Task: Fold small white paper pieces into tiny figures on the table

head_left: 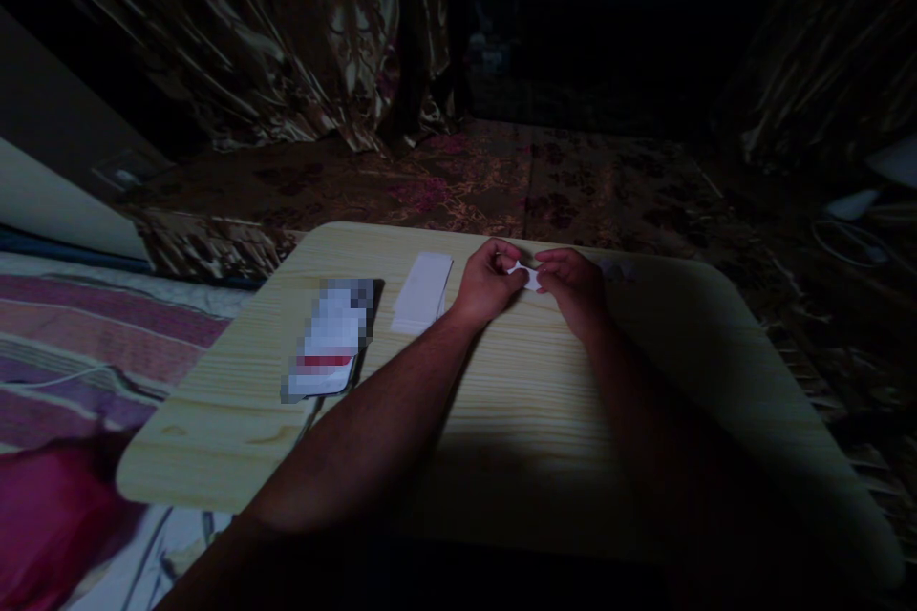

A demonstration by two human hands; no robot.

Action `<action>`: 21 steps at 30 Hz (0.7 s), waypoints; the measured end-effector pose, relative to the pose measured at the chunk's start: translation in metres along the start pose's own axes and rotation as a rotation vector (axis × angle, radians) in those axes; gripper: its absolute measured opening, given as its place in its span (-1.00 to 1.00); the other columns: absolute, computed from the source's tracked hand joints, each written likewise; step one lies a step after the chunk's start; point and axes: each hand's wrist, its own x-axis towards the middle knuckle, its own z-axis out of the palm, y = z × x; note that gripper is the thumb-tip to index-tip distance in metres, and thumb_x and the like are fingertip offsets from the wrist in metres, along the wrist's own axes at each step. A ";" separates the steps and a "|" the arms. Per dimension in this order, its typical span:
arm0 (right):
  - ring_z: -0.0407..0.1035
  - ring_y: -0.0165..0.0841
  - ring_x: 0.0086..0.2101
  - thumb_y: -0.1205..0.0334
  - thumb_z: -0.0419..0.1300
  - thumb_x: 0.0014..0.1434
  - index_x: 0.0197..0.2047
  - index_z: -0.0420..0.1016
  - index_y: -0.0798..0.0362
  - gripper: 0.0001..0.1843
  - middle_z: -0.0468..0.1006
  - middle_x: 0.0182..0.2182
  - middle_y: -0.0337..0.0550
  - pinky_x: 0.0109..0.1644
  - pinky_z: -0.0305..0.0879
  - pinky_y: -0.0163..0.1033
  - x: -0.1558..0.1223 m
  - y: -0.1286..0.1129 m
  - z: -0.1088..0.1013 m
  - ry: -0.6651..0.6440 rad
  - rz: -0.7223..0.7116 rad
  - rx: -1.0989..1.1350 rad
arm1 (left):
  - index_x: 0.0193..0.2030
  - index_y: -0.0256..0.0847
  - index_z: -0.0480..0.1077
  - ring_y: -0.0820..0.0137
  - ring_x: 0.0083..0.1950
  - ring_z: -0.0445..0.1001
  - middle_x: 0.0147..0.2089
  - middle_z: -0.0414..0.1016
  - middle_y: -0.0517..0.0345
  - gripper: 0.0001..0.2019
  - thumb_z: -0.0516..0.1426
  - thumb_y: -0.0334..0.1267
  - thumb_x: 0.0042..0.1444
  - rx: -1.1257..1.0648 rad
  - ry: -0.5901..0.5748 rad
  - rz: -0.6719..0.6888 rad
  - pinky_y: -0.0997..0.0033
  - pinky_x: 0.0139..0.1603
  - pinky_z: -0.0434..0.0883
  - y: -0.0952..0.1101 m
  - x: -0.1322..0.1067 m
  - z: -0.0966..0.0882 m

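A small piece of white paper, which looks folded, is held between my two hands over the far half of the wooden table. My left hand pinches its left end with thumb and fingers. On the other end, the thumb and fingertips of my right hand are closed. Left of my left hand lies a stack of white paper strips. Several small pale pieces rest just beyond my right hand, too dark to make out well.
At the table's left lies a phone-like object, blurred out in part. A bed with a striped cover and a red cloth adjoins on the left. Behind the table stretches a flowered cloth-covered ledge below curtains. A white cable hangs at right.
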 end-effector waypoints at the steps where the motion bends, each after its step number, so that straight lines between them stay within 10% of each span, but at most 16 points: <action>1: 0.46 -0.36 -0.46 0.23 0.28 -0.08 -0.17 0.52 0.06 -0.67 0.60 -0.44 -0.25 -0.34 0.43 -0.23 0.000 0.000 0.000 -0.001 -0.004 0.004 | -0.24 -0.20 0.33 0.58 -0.55 0.31 -0.48 0.40 0.33 -0.68 0.29 -0.38 -0.17 -0.002 -0.005 -0.003 0.57 -0.52 0.19 0.000 0.000 0.000; 21: 0.47 -0.35 -0.49 0.15 0.32 -0.07 -0.23 0.57 0.07 -0.70 0.61 -0.46 -0.22 -0.39 0.37 -0.25 0.001 0.004 0.000 0.035 0.039 -0.024 | -0.20 -0.19 0.33 0.56 -0.51 0.34 -0.47 0.42 0.33 -0.64 0.30 -0.40 -0.18 -0.033 0.001 0.002 0.56 -0.48 0.22 0.000 0.000 0.000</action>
